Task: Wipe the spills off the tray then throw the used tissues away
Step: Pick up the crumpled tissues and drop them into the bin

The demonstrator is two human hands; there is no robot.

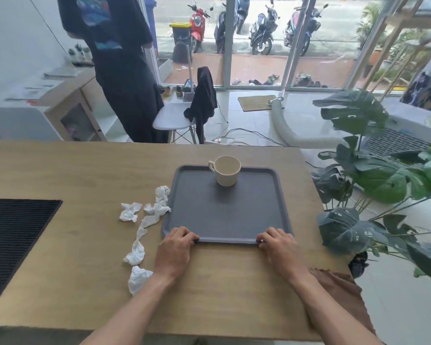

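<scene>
Now the left hand (176, 247) and right hand (281, 247) are curling their fingers (184, 234) over the stiff grey tray's (224, 220) near rim, while soft, light crumpled tissues (154, 212) are lying just left of it on the desk (85, 170), likely easy to pinch up.

Bright daylight pours through the glass doors (259, 70) far beyond the left grip (176, 245) and right grip (281, 245), casting soft shadows beneath them, while edges bend and blur.
</scene>
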